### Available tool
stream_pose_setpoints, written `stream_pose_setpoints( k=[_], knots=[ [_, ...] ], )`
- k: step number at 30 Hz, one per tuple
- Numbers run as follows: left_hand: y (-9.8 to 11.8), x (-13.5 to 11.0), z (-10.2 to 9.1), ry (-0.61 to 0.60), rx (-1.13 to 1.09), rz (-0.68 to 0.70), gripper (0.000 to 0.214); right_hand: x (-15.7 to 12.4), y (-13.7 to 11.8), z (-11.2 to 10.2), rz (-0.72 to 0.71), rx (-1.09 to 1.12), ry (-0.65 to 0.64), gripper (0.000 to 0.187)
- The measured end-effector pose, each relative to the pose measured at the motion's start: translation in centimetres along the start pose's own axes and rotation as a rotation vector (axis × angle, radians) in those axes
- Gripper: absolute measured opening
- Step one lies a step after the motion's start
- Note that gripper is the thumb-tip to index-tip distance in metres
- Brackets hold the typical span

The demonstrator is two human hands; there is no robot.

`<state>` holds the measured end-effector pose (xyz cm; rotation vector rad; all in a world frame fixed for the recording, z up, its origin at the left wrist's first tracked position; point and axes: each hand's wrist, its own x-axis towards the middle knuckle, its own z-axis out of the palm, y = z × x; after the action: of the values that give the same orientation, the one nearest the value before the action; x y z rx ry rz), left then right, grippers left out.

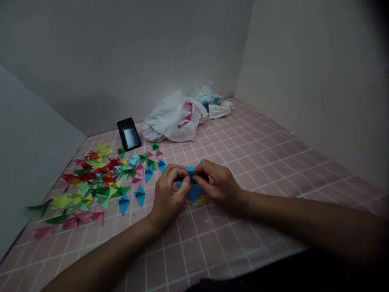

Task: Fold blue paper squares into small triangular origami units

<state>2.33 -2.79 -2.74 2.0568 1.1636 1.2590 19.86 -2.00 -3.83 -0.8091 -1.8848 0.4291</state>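
Both hands meet over a blue sheet of origami paper [194,194] in the middle of the view. My left hand [170,190] pinches its left side between thumb and forefinger. Opposite it, my right hand [221,184] has thumb and forefinger pressed together on the paper's upper part. The fingers hide much of the blue piece, so its exact folds are unclear. Beneath it, yellow paper [199,200] peeks out. To the left of my left hand lie several folded blue paper pieces [139,196], pointed in shape.
A spread of many-coloured folded paper pieces [100,178] covers the left of the pink gridded cloth [261,154]. Behind it a black phone [129,134] leans back. A white plastic bag [173,117] and a blue-patterned packet [209,99] sit near the back wall.
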Motion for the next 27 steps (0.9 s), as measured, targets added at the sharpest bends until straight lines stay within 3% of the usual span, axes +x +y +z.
stream_pose_setpoints(
  k=[5,8,15,27],
  knots=[
    [-0.35,-0.03,0.18,0.053,0.112,0.144,0.012,0.21,-0.08,-0.09,0.141,0.075,-0.032,0.008],
    [-0.53,-0.04,0.17,0.069,0.181,0.201,0.010,0.19,0.00,-0.03,0.140,0.081,-0.034,0.010],
    [-0.31,0.11,-0.08,0.098,0.285,0.167,0.007,-0.02,0.21,0.10,0.028,0.016,-0.018,0.012],
    [-0.12,0.01,0.07,0.070,0.187,0.145,0.012,0.18,-0.13,-0.01,0.066,0.028,-0.010,0.013]
  ],
)
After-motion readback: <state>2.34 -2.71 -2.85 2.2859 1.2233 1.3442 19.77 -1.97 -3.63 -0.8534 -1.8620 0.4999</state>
